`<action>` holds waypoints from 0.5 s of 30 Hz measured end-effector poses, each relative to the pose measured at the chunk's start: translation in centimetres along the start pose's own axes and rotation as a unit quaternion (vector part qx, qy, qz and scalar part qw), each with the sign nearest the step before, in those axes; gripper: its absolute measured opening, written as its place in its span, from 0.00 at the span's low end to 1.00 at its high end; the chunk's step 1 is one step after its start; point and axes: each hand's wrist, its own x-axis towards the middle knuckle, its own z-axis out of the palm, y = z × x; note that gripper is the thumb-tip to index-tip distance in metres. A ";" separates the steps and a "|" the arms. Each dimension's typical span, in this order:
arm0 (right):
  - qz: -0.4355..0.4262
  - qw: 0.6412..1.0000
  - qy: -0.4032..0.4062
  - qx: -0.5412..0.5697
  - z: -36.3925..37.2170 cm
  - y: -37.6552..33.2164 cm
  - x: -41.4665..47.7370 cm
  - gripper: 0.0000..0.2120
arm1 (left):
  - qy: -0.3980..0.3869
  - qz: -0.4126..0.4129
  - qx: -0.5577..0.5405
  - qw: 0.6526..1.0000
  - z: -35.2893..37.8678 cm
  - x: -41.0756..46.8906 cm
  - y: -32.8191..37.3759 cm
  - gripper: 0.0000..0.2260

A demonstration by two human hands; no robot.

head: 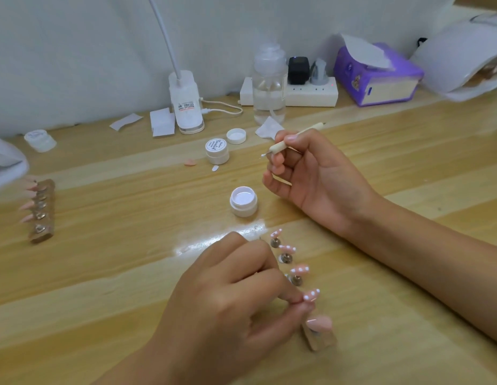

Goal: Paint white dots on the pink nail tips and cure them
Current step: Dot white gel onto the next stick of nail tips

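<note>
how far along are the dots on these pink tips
Done: four tips on the near stand carry white dots. In hand: the right hand holds the dotting tool, white on its point; the left hand grips the near stand. Left: the nearest tip is plain, the far stand's tips look undotted, and curing.

A wooden table [103, 273] carries an open jar [243, 201] at its middle, with a shut jar [217, 151], a lid [236, 136] and a loose pink tip [190, 162] beyond it. By the wall stand a lamp base [186, 107], a bottle [269, 84], a power strip [289, 93] and a tissue box [378, 76]. A left holder [43, 215] and a front holder [319, 339] both bear pink tips.
</note>
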 end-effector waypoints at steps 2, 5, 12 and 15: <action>-0.001 1.000 0.003 -0.004 -0.1 0.0 0.0 0.09 | -0.006 0.003 0.006 1.000 0.3 0.2 -0.1 0.08; -0.003 1.000 -0.002 -0.008 -0.1 0.1 0.1 0.10 | -0.029 0.007 0.018 0.999 0.3 0.2 -0.3 0.07; -0.026 0.999 0.004 -0.041 -0.2 0.1 0.1 0.11 | -0.083 0.035 0.001 0.996 -0.8 -0.6 -0.6 0.07; -0.049 0.997 0.010 -0.063 -0.3 0.2 0.0 0.07 | -0.118 0.053 -0.027 0.991 -0.8 -0.2 -0.4 0.04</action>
